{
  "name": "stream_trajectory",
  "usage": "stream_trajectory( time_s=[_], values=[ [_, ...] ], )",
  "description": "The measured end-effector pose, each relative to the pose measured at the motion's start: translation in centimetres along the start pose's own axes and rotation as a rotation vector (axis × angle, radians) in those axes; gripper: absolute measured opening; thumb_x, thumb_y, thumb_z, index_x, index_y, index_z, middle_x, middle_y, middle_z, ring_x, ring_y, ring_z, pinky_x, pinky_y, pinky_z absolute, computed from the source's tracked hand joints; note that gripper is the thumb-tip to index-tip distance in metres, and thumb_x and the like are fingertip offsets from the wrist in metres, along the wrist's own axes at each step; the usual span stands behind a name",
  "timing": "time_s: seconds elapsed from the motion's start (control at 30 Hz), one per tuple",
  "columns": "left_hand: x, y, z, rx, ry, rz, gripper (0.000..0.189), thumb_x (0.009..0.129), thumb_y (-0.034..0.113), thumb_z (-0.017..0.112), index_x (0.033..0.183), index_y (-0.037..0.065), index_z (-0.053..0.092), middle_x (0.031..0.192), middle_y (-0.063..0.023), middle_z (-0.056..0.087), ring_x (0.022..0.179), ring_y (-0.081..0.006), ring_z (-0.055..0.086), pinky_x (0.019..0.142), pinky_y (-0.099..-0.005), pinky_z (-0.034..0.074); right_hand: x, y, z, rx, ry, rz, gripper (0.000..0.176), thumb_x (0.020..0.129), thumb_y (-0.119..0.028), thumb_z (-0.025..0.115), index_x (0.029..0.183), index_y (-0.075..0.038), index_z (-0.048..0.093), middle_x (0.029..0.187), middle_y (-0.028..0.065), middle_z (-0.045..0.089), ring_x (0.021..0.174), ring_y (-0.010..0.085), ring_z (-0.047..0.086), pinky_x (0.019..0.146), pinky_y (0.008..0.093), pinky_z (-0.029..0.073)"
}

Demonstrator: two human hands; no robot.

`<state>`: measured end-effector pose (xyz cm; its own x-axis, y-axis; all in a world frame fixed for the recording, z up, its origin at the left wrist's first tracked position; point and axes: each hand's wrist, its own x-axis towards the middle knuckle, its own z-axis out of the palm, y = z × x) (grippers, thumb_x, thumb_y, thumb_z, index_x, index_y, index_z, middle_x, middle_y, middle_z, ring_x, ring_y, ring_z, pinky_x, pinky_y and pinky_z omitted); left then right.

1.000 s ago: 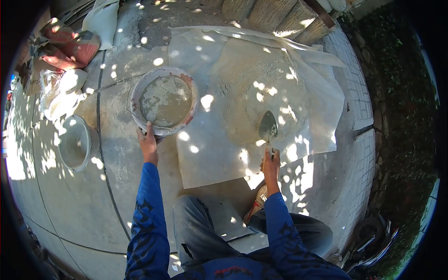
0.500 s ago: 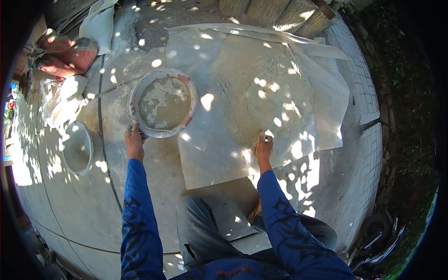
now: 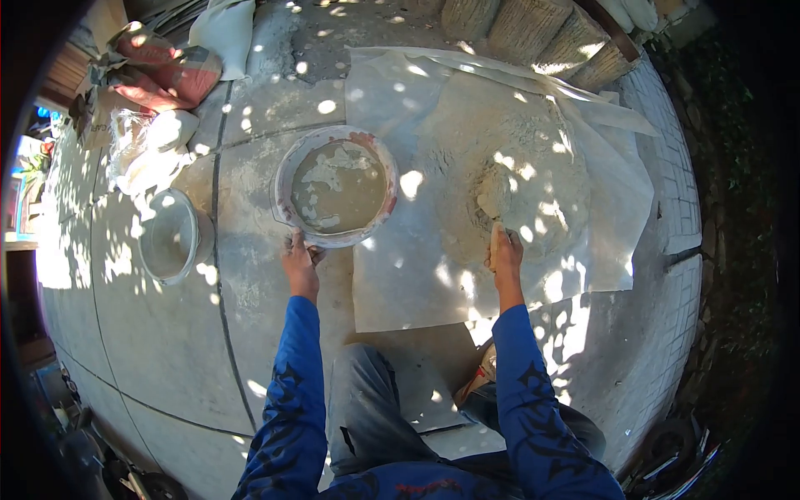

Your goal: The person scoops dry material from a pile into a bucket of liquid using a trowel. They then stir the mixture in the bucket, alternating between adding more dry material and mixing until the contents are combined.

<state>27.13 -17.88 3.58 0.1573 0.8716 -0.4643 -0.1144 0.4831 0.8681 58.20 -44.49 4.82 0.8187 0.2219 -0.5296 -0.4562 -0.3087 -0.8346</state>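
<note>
A round tub [image 3: 286, 171] with a pale rim holds murky grey water with lighter lumps floating in it. My left hand [image 3: 300, 265] is closed on the near rim of this tub. To the right, a translucent plastic sheet [image 3: 392, 292] lies on the ground under a broad spread of grey powder [image 3: 454, 133]. My right hand [image 3: 505, 257] is closed around a small handle at the near part of the powder. The far end of that tool has grey material [image 3: 493, 193] on or against it, so its shape is unclear.
A smaller bucket [image 3: 169, 237] stands on the concrete at the left. Red and white sacks [image 3: 162, 79] and crumpled plastic [image 3: 146, 154] lie behind it. Trunk-like posts [image 3: 529, 37] line the back. My knees are at the near edge, with a motorcycle part [image 3: 671, 450] at lower right.
The view has shifted, so the scene sits further right. My right hand has moved forward over the powder, and the tool and a mound of grey material now show. My left hand stays on the tub rim.
</note>
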Motion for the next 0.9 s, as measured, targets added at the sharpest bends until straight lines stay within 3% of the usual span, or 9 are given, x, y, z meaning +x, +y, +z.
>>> stream_trajectory(
  time_s=[0.07,0.23,0.3,0.53,0.63,0.7,0.73,0.8,0.9],
  values=[
    [-1.1,-0.2,0.6,-0.053,0.027,-0.057,0.034,0.102,0.037,0.058,0.120,0.009,0.051,0.088,-0.0028,0.063,0.074,-0.0153,0.067,0.072,-0.0357,0.059,-0.8,-1.6,-0.4,0.021,-0.041,-0.009,0.025,0.099,-0.033,0.059,0.105,-0.009,0.055,0.069,0.0064,0.058,0.049,0.0148,0.053,0.041,0.0306,0.043],
    [-2.5,0.4,1.0,-0.106,0.016,-0.004,0.033,0.104,0.035,0.053,0.116,0.005,0.048,0.100,-0.0106,0.065,0.079,-0.0198,0.069,0.070,-0.0353,0.060,-3.4,-6.3,-0.6,-0.067,-0.106,0.000,0.023,0.099,-0.031,0.059,0.104,-0.009,0.055,0.069,0.0071,0.058,0.046,0.0137,0.052,0.039,0.0291,0.040],
    [-3.8,0.9,0.2,-0.048,-0.032,-0.101,0.036,0.105,0.039,0.050,0.121,0.007,0.048,0.103,-0.0116,0.065,0.087,-0.0232,0.071,0.077,-0.0370,0.059,-4.4,-7.9,-0.5,-0.104,-0.176,-0.026,0.023,0.099,-0.031,0.060,0.106,-0.009,0.056,0.069,0.0068,0.058,0.047,0.0134,0.053,0.039,0.0284,0.039],
    [-12.5,-3.5,-8.5,0.276,0.026,-0.108,0.037,0.105,0.038,0.048,0.122,0.005,0.049,0.114,-0.0145,0.065,0.091,-0.0255,0.071,0.078,-0.0362,0.058,-7.0,-13.4,3.5,-0.295,-0.435,-0.046,0.028,0.098,-0.033,0.061,0.116,-0.011,0.058,0.072,0.0039,0.056,0.051,0.0104,0.053,0.042,0.0260,0.039],
    [-15.8,-5.9,-12.5,0.516,0.080,-0.020,0.038,0.104,0.033,0.052,0.126,0.003,0.049,0.122,-0.0187,0.062,0.106,-0.0323,0.066,0.090,-0.0410,0.054,-7.1,-14.6,6.4,-0.387,-0.571,-0.081,0.034,0.099,-0.034,0.059,0.122,-0.010,0.058,0.071,0.0037,0.057,0.050,0.0107,0.053,0.042,0.0255,0.039],
    [-17.6,-6.8,-14.8,1.018,0.078,0.249,0.046,0.100,0.027,0.058,0.136,0.001,0.047,0.132,-0.0238,0.056,0.125,-0.0389,0.055,0.104,-0.0447,0.045,-7.0,-14.8,8.5,-0.438,-0.642,-0.101,0.036,0.098,-0.035,0.060,0.123,-0.009,0.058,0.071,0.0035,0.057,0.050,0.0105,0.053,0.043,0.0256,0.040],
    [-18.1,-7.5,-16.1,1.019,0.086,0.248,0.046,0.100,0.027,0.058,0.136,0.001,0.047,0.132,-0.0238,0.056,0.125,-0.0389,0.055,0.104,-0.0447,0.045,-6.9,-14.9,9.6,-0.487,-0.664,-0.112,0.036,0.097,-0.036,0.062,0.121,-0.009,0.060,0.071,0.0031,0.057,0.051,0.0103,0.053,0.043,0.0262,0.040],
    [-18.4,-8.5,-17.9,1.181,-0.011,0.134,0.059,0.098,0.027,0.061,0.148,0.005,0.039,0.147,-0.0277,0.042,0.141,-0.0411,0.036,0.115,-0.0460,0.033,-6.4,-14.8,11.4,-0.538,-0.692,-0.125,0.036,0.096,-0.037,0.064,0.119,-0.009,0.062,0.070,0.0026,0.057,0.051,0.0101,0.053,0.043,0.0268,0.040],
    [-17.2,-9.2,-19.0,1.131,-0.081,0.154,0.064,0.098,0.028,0.061,0.152,0.006,0.036,0.149,-0.0276,0.042,0.140,-0.0414,0.039,0.115,-0.0448,0.033,-5.2,-13.7,13.5,-0.621,-0.750,-0.258,0.037,0.094,-0.039,0.067,0.116,-0.009,0.065,0.066,0.0013,0.055,0.050,0.0099,0.052,0.043,0.0278,0.040]
  ],
)
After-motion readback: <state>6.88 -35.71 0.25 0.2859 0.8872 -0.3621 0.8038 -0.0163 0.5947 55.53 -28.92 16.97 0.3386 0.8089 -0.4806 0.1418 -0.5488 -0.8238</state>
